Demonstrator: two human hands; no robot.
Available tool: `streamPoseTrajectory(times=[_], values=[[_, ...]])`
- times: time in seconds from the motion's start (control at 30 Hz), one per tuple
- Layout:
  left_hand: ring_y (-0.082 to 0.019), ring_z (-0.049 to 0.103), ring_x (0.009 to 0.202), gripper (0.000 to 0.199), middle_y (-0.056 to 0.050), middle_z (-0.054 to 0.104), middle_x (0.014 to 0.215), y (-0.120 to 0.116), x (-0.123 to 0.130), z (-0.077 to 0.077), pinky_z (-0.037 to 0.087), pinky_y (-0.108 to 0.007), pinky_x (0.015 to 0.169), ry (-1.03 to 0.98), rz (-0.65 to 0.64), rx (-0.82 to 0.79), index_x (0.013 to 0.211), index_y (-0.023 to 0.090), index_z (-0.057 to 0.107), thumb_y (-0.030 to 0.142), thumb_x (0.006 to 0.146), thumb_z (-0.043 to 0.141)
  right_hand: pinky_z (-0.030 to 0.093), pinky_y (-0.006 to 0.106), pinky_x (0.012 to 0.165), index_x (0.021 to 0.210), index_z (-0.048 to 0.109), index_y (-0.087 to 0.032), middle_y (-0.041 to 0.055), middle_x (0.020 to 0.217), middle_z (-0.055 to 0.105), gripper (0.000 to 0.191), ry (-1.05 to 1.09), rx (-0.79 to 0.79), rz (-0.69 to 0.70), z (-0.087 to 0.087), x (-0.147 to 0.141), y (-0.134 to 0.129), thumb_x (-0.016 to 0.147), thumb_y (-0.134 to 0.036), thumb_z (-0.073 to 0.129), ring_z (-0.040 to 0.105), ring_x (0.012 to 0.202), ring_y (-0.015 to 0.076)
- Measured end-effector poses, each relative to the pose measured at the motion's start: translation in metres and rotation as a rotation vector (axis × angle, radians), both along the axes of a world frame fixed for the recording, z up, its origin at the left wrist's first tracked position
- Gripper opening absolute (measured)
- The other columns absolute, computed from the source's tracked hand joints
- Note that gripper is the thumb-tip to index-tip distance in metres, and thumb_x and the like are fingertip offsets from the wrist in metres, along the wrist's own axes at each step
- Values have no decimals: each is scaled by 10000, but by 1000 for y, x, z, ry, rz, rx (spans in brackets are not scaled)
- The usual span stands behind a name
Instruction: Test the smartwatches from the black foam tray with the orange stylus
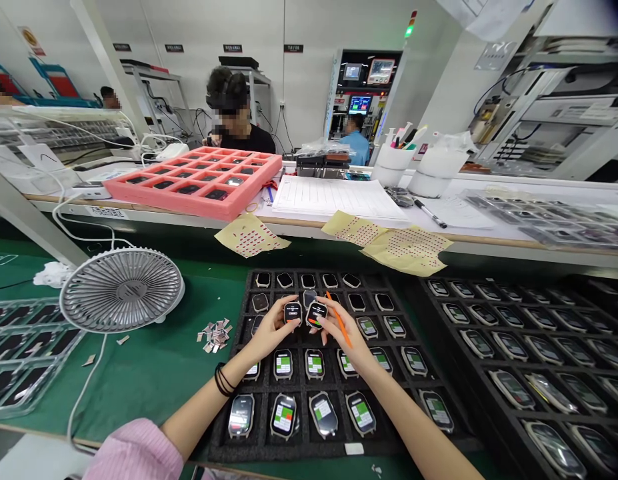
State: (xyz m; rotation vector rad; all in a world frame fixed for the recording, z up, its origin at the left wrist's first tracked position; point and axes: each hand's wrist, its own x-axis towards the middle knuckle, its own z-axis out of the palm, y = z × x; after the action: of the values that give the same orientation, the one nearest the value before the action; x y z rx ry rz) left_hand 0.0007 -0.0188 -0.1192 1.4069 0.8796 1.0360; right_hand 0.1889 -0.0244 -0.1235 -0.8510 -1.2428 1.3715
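My left hand point(275, 329) is closed around a smartwatch body point(292, 313) without a strap, its dark screen lit with small white text. Close beside it, my right hand point(345, 333) grips a second smartwatch body point(316, 313), which shows text and a coloured strip near its lower edge. An orange pen-like stick point(339, 321) is also tucked in the fingers of the right hand. Both watches are held above a black foam tray point(301, 373) with rows of watch bodies in its compartments. Several of those, such as a watch point(283, 364) in a nearer row, show green and white screens.
A second black tray point(469, 373) of watches lies at the right. On the left stand a grey fan point(131, 290), a pile of small pieces point(217, 335) and a clear tray point(33, 353). The shelf ahead bears a pink foam tray point(229, 207) and papers point(333, 198); a co-worker point(239, 113) sits beyond.
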Motion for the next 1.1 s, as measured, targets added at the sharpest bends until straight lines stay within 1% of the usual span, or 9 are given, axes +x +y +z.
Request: streamPoseTrajectory(times=[0.1,0.17,0.3,0.43,0.63,0.8,0.97,1.1], values=[[-193,549,968,512,-89,562,1154,0,0,0,447,-262,727,25,5,19,1263,199,442,350,809,625,467,204,428,1184,526,-263,63,1038,623,429,-7,-8,24,6,-1,-2,783,-316,669,669,686,160],[-195,551,967,515,-90,563,1155,1,0,0,450,-261,720,32,9,18,1263,200,442,361,808,623,477,208,443,1191,514,-261,63,1045,613,445,-27,-21,38,11,-1,-4,779,-311,675,670,715,166],[-163,551,847,492,-81,569,1109,1,0,3,451,-248,658,18,26,4,1255,201,459,383,820,598,467,204,422,1198,506,-257,53,1010,603,477,-60,-32,19,15,-2,-5,763,-314,692,649,680,149],[-134,526,736,477,-69,580,1022,0,-1,8,421,-225,575,22,33,-16,1237,191,487,403,821,583,485,224,427,1197,527,-258,57,1026,604,471,-45,-57,14,15,-2,-5,762,-336,690,637,649,144],[-107,472,644,441,-49,567,946,-1,-1,11,387,-207,517,31,58,-13,1199,183,514,425,833,557,477,232,446,1178,549,-257,59,1038,612,424,-38,-89,15,21,-2,-7,783,-361,663,647,626,143],[-102,444,613,424,-26,548,876,0,-1,10,385,-199,502,47,66,-18,1176,192,537,443,834,549,465,250,452,1139,582,-234,27,879,618,403,-101,-99,-19,23,-1,-8,770,-359,685,602,529,119],[-107,449,587,406,-5,522,778,1,-1,8,388,-203,490,53,69,-34,1146,196,571,461,842,534,442,247,436,1120,595,-229,22,826,608,392,-80,-95,-28,23,0,-9,783,-419,662,602,538,132],[-116,456,594,372,-1,509,739,0,0,8,387,-201,474,55,74,-42,1081,196,610,473,853,512,435,252,445,1074,616,-224,-6,685,566,323,-98,-81,-44,25,1,-11,824,-429,615,593,521,141]])
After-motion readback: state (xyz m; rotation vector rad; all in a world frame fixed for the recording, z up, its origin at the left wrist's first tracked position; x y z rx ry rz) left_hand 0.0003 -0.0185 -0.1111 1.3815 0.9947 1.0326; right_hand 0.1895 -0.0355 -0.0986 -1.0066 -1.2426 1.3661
